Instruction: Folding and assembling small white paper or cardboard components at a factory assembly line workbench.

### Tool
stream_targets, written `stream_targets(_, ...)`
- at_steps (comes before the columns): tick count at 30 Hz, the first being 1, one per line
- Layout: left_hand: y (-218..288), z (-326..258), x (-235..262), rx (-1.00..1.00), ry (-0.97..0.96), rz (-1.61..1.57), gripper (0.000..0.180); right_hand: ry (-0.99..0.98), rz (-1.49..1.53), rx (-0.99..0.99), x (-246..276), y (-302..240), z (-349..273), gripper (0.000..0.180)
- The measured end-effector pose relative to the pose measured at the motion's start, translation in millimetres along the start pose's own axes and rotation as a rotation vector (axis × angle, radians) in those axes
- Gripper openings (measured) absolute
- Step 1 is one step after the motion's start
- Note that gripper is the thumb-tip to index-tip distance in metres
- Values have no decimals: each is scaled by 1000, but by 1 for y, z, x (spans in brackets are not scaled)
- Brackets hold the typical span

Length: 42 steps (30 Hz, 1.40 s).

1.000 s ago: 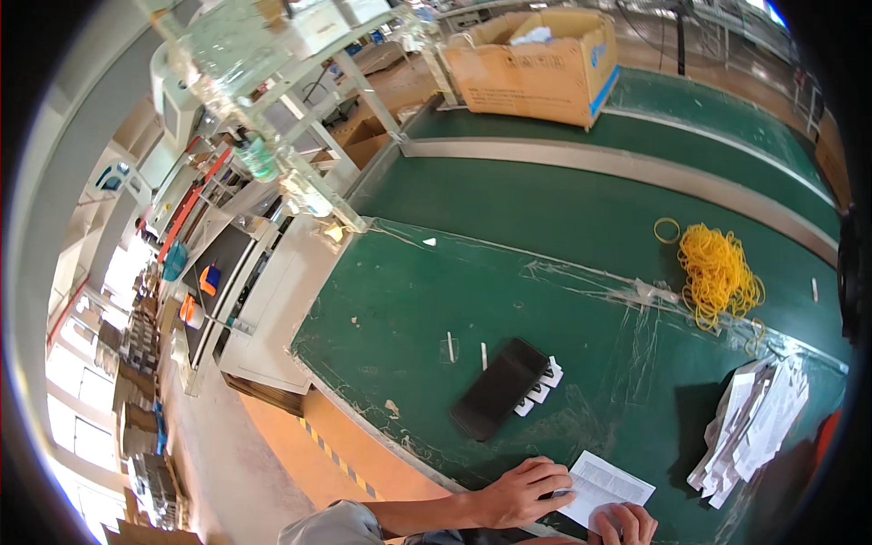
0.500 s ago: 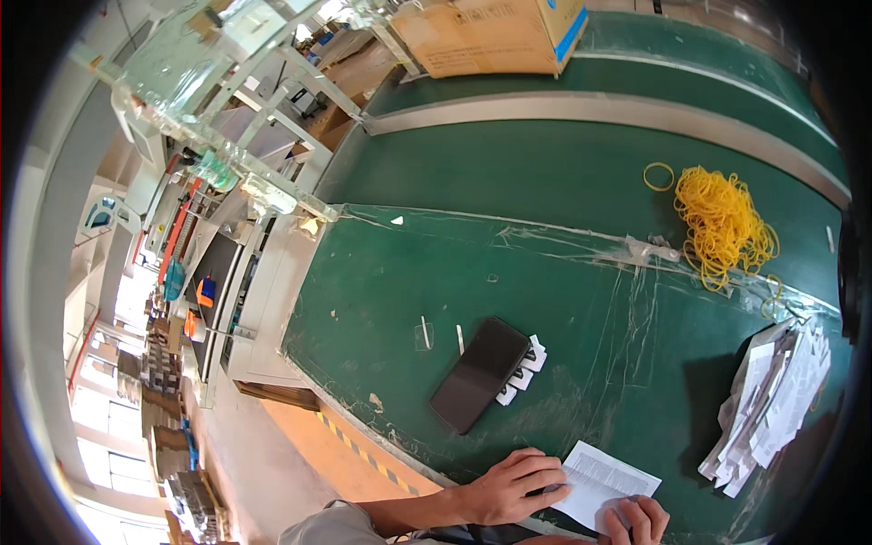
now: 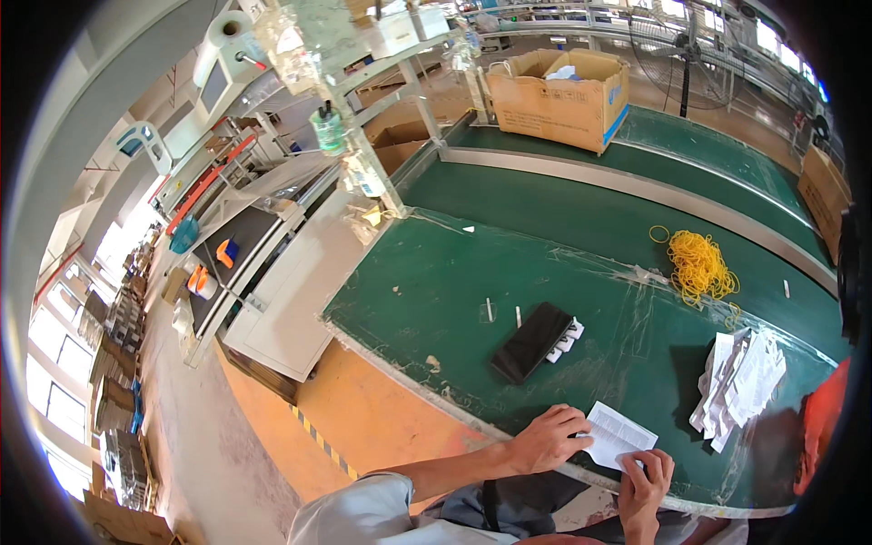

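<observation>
A small white printed paper sheet (image 3: 620, 435) lies at the near edge of the green tabletop. My left hand (image 3: 551, 440) pinches its left side with curled fingers. At its lower right corner, my right hand (image 3: 647, 474) grips the sheet between thumb and fingers. Just beyond my left hand rests a flat black pouch (image 3: 530, 343), with several folded white papers (image 3: 567, 340) sticking out along its right side. To the right of my hands is a loose stack of white paper slips (image 3: 738, 381).
A pile of yellow rubber bands (image 3: 699, 268) lies farther back on the green table (image 3: 436, 300). Beyond a metal rail (image 3: 581, 177) stands an open cardboard box (image 3: 559, 102). Something red (image 3: 822, 427) shows at the right edge. A metal frame post (image 3: 363, 159) rises at the table's far left corner.
The view has tilted up and shifted, showing more of the room and the red thing at right. Both hands remain on the paper sheet.
</observation>
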<state>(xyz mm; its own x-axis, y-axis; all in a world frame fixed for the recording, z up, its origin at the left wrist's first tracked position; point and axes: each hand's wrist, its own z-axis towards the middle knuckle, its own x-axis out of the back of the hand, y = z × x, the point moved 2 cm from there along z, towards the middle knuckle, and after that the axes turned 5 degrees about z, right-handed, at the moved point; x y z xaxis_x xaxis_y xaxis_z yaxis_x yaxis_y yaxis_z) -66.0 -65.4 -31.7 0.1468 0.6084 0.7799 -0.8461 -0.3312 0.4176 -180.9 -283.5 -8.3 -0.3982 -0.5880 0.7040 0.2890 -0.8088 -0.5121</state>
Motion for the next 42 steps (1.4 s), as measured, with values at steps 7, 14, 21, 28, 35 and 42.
stream_targets(7, 10, -23, -3, 48, 48, 30, 32, -32, 17, 39, 0, -3, -12, 28)
stream_targets(14, 13, -24, 0, 54, 23, 7, 38, -47, 21, 6, 1, -2, -16, 28)
stream_targets(21, 14, -24, -1, 68, -25, 4, 40, -100, 54, 3, 9, 6, -15, 30)
stream_targets(28, 7, -22, 6, 43, -33, 16, 41, -123, 79, 23, 9, 5, -2, 31)
stream_targets(35, 11, -23, 0, 6, 43, -3, 34, -106, 54, 26, 10, -1, -7, 30)
stream_targets(42, 22, -33, -16, 4, 74, -9, 23, -132, 40, 13, 14, 3, -31, 33)
